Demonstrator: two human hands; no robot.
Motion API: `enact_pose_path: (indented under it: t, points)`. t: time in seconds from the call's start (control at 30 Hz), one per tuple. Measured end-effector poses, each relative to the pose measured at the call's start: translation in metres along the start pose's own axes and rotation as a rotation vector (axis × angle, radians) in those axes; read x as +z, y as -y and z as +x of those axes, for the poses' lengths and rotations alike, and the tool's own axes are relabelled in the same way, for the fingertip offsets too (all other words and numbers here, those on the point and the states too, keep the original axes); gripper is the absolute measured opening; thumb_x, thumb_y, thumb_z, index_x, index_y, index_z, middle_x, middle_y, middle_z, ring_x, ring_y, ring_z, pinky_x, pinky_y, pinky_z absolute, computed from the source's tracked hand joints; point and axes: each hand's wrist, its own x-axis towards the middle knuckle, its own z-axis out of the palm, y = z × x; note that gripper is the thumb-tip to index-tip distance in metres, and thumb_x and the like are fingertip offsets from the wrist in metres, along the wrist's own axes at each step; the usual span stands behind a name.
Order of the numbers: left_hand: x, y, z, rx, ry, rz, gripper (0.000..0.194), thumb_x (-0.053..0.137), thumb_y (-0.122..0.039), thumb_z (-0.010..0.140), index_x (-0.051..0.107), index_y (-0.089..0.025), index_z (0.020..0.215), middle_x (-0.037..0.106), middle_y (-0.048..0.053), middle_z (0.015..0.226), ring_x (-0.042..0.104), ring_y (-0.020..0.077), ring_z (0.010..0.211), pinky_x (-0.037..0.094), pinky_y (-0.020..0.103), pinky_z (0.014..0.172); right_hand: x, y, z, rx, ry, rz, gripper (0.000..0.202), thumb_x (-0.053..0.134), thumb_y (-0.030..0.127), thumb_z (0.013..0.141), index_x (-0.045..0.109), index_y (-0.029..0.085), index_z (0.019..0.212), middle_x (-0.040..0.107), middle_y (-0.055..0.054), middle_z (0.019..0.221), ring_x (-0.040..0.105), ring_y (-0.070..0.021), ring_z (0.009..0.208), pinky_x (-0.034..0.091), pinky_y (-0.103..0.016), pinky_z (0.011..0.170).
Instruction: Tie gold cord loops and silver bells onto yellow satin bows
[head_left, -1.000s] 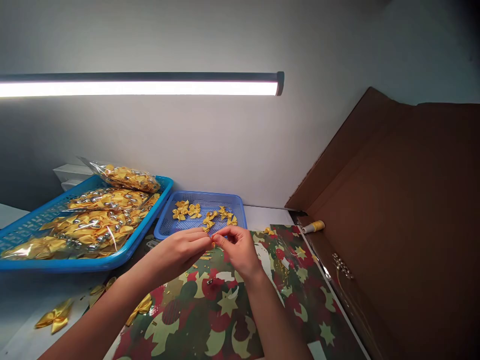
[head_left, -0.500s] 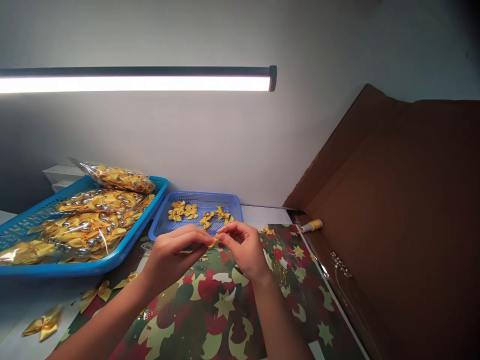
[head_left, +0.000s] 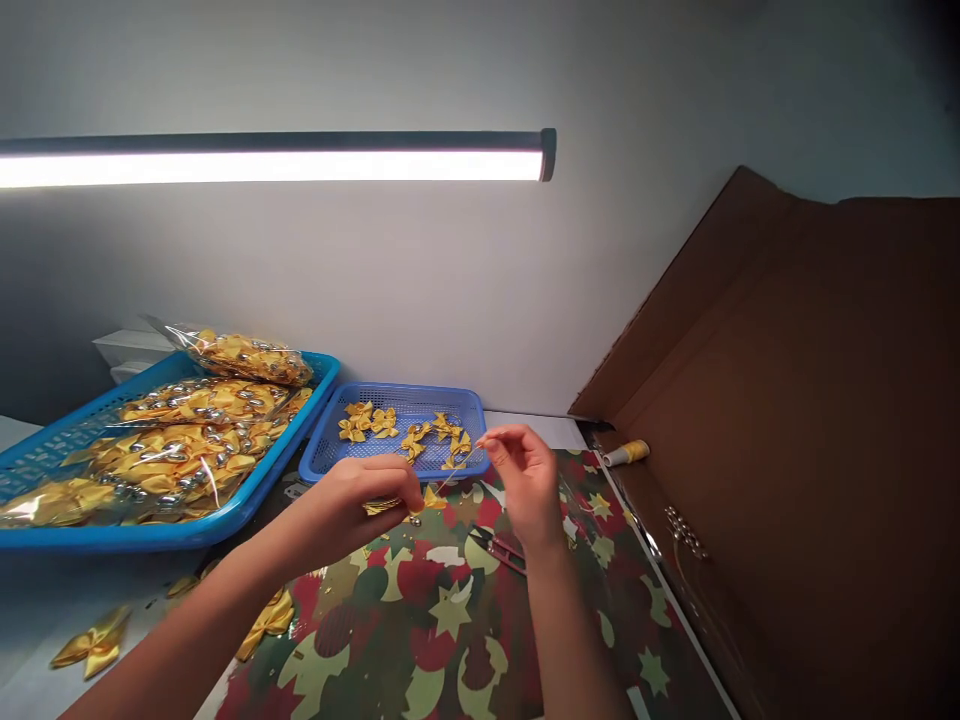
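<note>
My left hand (head_left: 371, 500) is closed in a pinch on a small gold ribbon bow (head_left: 433, 498), partly hidden by the fingers. A tiny silver bead (head_left: 415, 520) shows just under those fingertips. From the bow a thin pale thread (head_left: 459, 474) runs taut, up and to the right. Its far end is pinched between the thumb and forefinger of my right hand (head_left: 525, 480); whether a needle is there too is too small to tell. Thread snips (head_left: 499, 550) with reddish handles lie on the patterned sheet (head_left: 420, 630), below and left of my right hand.
A blue basket (head_left: 247, 505) with bags of gold bows and silver beads stands left. Behind my hands is a smaller blue basket (head_left: 315, 455) with several bows. Loose bows (head_left: 94, 645) lie front left. A thread spool (head_left: 626, 453) and cardboard (head_left: 787, 400) are right.
My hands were together at the bow; now my right hand has moved up and right, drawing the thread out. My left hand has shifted slightly left and down. The snips have come into sight.
</note>
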Motion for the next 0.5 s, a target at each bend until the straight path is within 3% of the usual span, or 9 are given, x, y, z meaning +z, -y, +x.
enact_pose_path:
  t: [0.07,0.13,0.23,0.4,0.5]
  points:
    - [0.003,0.007,-0.001,-0.116,0.068,-0.023,0.021,0.053,-0.014,0.093,0.068,-0.021,0.080,0.073,0.003,0.076,0.068,0.0156,0.070,0.050,0.022,0.063,-0.012,0.006,0.004,-0.010,-0.027,0.083,0.019,0.072,0.038,0.086,0.064,0.021,0.083,0.078,-0.004,0.085,0.068,-0.0154,0.076,0.055,-0.029,0.074]
    - [0.008,0.016,-0.003,-0.256,0.123,-0.059,0.018,0.054,-0.016,0.090,0.068,-0.020,0.078,0.073,0.004,0.077,0.066,0.0165,0.070,0.047,0.023,0.063,-0.024,0.013,0.006,0.018,-0.011,0.140,0.024,0.070,0.042,0.089,0.059,0.022,0.085,0.078,-0.002,0.081,0.063,-0.0108,0.057,0.053,-0.024,0.060]
    - [0.019,0.030,-0.007,-0.348,0.144,-0.097,0.016,0.056,-0.017,0.086,0.069,-0.019,0.077,0.072,0.004,0.075,0.065,0.0178,0.069,0.045,0.024,0.063,-0.040,0.023,0.007,0.032,-0.018,0.180,0.028,0.072,0.045,0.088,0.056,0.022,0.088,0.073,0.004,0.068,0.056,-0.0079,0.044,0.047,-0.020,0.046]
    - [0.032,0.035,-0.005,-0.438,0.166,-0.226,0.011,0.063,-0.022,0.082,0.070,-0.019,0.074,0.069,0.003,0.069,0.058,0.0175,0.064,0.042,0.025,0.062,-0.056,0.036,0.005,-0.175,-0.256,0.158,0.026,0.074,0.041,0.087,0.056,0.022,0.088,0.065,0.008,0.062,0.060,-0.0082,0.050,0.048,-0.018,0.048]
    - [0.037,0.030,-0.002,-0.492,0.167,-0.364,0.008,0.068,-0.024,0.079,0.073,-0.019,0.075,0.068,0.002,0.070,0.055,0.0164,0.065,0.041,0.025,0.062,-0.058,0.037,0.006,-0.217,-0.323,0.141,0.025,0.073,0.041,0.088,0.056,0.022,0.088,0.064,0.008,0.062,0.058,-0.0076,0.050,0.049,-0.019,0.050]
